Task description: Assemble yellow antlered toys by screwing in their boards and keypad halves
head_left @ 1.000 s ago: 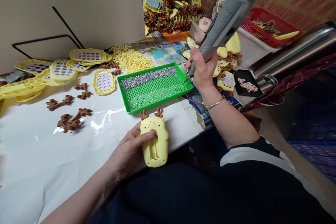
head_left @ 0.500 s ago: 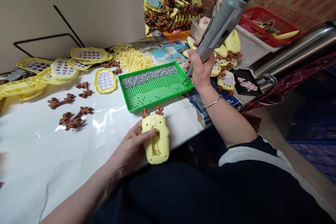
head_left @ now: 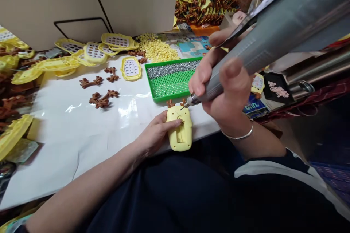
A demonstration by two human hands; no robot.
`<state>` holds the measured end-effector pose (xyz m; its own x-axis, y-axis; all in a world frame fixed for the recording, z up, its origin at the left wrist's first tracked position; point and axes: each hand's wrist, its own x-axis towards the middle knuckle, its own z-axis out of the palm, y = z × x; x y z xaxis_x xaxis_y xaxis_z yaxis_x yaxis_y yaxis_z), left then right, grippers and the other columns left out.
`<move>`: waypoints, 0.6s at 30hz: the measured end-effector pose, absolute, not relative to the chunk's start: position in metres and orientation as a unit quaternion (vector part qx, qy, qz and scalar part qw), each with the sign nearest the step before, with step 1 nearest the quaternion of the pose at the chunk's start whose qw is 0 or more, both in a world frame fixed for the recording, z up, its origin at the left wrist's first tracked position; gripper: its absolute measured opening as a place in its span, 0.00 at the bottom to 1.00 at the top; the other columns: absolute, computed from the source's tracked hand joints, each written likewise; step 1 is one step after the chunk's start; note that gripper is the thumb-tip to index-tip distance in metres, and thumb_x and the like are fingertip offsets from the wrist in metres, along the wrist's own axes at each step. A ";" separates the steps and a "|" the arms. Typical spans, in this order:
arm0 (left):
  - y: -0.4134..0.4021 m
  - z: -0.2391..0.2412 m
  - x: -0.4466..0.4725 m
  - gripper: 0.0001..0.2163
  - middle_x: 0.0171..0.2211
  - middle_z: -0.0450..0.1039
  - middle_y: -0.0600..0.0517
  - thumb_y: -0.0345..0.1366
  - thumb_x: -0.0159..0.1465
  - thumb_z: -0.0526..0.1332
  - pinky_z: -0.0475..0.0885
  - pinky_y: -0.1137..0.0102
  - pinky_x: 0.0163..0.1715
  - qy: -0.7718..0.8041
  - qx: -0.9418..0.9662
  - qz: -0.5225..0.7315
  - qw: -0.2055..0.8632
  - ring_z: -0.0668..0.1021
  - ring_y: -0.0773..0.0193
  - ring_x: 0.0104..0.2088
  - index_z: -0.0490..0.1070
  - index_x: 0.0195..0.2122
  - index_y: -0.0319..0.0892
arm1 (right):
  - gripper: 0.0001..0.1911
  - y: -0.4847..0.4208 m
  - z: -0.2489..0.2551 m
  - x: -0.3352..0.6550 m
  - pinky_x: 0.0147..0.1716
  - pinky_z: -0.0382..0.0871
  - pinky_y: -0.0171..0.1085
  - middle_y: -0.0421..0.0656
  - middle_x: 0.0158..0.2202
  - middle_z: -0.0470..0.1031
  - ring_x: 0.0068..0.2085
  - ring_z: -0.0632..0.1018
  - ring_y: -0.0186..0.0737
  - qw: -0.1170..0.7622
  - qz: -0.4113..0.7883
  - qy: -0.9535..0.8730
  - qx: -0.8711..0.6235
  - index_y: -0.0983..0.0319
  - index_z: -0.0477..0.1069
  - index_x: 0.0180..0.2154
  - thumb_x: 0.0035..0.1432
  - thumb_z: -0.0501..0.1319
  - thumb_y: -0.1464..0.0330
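Note:
My left hand (head_left: 157, 131) is closed on a yellow toy phone (head_left: 184, 134) with brown antlers, back side up. The thumb lies across its open battery slot near the top. My right hand (head_left: 221, 80) grips a grey electric screwdriver (head_left: 262, 43), tilted down to the left. Its tip is at the upper part of the toy's back, close to the small speaker holes; whether it touches, or carries a screw, I cannot tell. Behind the toy lies a green perforated tray (head_left: 171, 89) with many small silver screws (head_left: 172, 69) along its far side.
Brown antler pieces (head_left: 102, 100) lie on the white table sheet (head_left: 109, 138). Yellow front shells (head_left: 94, 52) and a heap of small yellow parts (head_left: 160, 49) sit farther back, before a large carton (head_left: 136, 3). A black dish (head_left: 279, 89) holding pink pieces stands right.
My right hand has brought the screwdriver from the tray's right end over to the top of the toy phone. The view has shifted left; my left hand still holds the toy.

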<state>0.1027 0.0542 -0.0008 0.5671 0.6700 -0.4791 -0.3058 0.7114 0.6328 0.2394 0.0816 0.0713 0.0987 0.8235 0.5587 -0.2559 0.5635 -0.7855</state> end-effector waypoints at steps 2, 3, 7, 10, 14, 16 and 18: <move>0.054 0.000 0.103 0.18 0.34 0.78 0.49 0.31 0.49 0.71 0.74 0.70 0.37 0.361 0.246 0.289 0.852 0.79 0.64 0.32 0.70 0.41 0.36 | 0.19 0.077 0.066 0.231 0.15 0.62 0.33 0.31 0.20 0.65 0.17 0.67 0.30 0.669 0.410 -0.559 -0.268 0.55 0.66 0.40 0.50 0.67 0.55; 0.054 0.000 0.102 0.18 0.33 0.78 0.49 0.31 0.49 0.71 0.74 0.71 0.36 0.359 0.245 0.290 0.853 0.79 0.64 0.32 0.70 0.40 0.37 | 0.19 0.077 0.063 0.228 0.16 0.63 0.33 0.31 0.20 0.65 0.17 0.67 0.31 0.660 0.414 -0.562 -0.277 0.53 0.66 0.41 0.51 0.66 0.54; 0.054 0.000 0.102 0.17 0.33 0.78 0.51 0.32 0.48 0.72 0.73 0.71 0.35 0.350 0.251 0.289 0.855 0.78 0.65 0.31 0.71 0.38 0.37 | 0.17 0.083 0.051 0.223 0.17 0.63 0.34 0.32 0.21 0.66 0.18 0.68 0.31 0.653 0.428 -0.558 -0.281 0.52 0.67 0.41 0.52 0.66 0.55; 0.054 -0.001 0.101 0.16 0.33 0.78 0.49 0.33 0.48 0.72 0.73 0.70 0.37 0.363 0.251 0.278 0.853 0.78 0.63 0.33 0.72 0.37 0.37 | 0.14 0.084 0.042 0.220 0.18 0.64 0.33 0.30 0.21 0.66 0.18 0.67 0.28 0.645 0.459 -0.553 -0.260 0.53 0.68 0.39 0.52 0.67 0.58; 0.053 0.000 0.101 0.16 0.33 0.77 0.49 0.35 0.48 0.72 0.72 0.70 0.36 0.391 0.266 0.271 0.839 0.77 0.62 0.33 0.73 0.36 0.36 | 0.15 0.082 0.033 0.219 0.19 0.65 0.33 0.31 0.21 0.65 0.20 0.67 0.29 0.617 0.464 -0.562 -0.296 0.55 0.66 0.33 0.49 0.67 0.55; 0.054 0.001 0.101 0.16 0.31 0.77 0.49 0.36 0.48 0.72 0.71 0.70 0.36 0.400 0.276 0.270 0.831 0.77 0.63 0.32 0.73 0.35 0.36 | 0.19 0.082 0.031 0.220 0.19 0.67 0.34 0.32 0.20 0.64 0.21 0.68 0.31 0.609 0.456 -0.563 -0.324 0.56 0.65 0.30 0.46 0.67 0.51; 0.054 0.003 0.102 0.16 0.31 0.77 0.49 0.36 0.48 0.72 0.71 0.70 0.36 0.408 0.282 0.271 0.825 0.77 0.63 0.32 0.73 0.35 0.36 | 0.20 0.083 0.031 0.221 0.18 0.67 0.34 0.32 0.19 0.64 0.20 0.68 0.31 0.607 0.469 -0.554 -0.324 0.56 0.65 0.30 0.44 0.68 0.51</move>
<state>0.1022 0.0536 0.0027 0.5199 0.6772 -0.5207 -0.2164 0.6941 0.6866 0.2210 0.0835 0.0310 -0.0542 0.9279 0.3687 -0.2104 0.3504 -0.9127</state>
